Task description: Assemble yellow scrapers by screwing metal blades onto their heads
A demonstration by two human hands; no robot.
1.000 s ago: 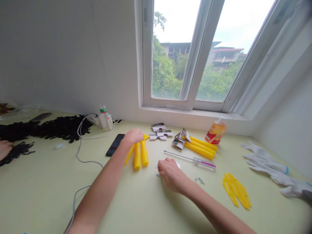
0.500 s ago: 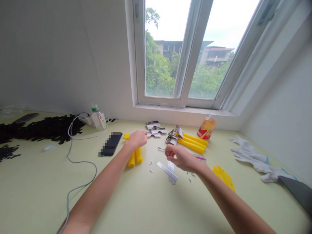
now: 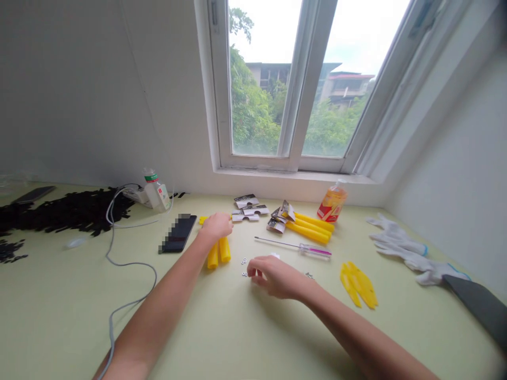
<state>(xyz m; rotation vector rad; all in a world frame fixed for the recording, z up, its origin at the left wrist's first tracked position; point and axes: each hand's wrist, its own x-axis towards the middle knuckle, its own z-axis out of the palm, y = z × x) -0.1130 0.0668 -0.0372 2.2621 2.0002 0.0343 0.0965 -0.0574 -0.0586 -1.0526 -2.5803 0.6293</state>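
Observation:
My left hand (image 3: 216,227) lies over two yellow plastic tubes (image 3: 218,253), its fingers curled round at their far end; what is inside the fingers is hidden. My right hand (image 3: 273,277) is low over the table, palm down, fingers loosely bent with a gap at the thumb. It covers most of the flat metal strips, and only a pale end (image 3: 274,255) shows behind it. Just left of its fingertips lie several small nuts (image 3: 244,260). Small screws (image 3: 309,275) are partly visible beyond the right wrist.
A screwdriver (image 3: 315,250), more yellow tubes (image 3: 311,229) with card labels, flat yellow pieces (image 3: 358,285), and white gloves (image 3: 400,245) are to the right. Behind stands a bottle (image 3: 332,203). A phone (image 3: 180,233) and a loose cable (image 3: 154,274) lie at left.
My right hand has come down and left, over the metal strips and close to the nuts, uncovering the screwdriver. My left hand stays over the yellow tubes. The view has shifted slightly.

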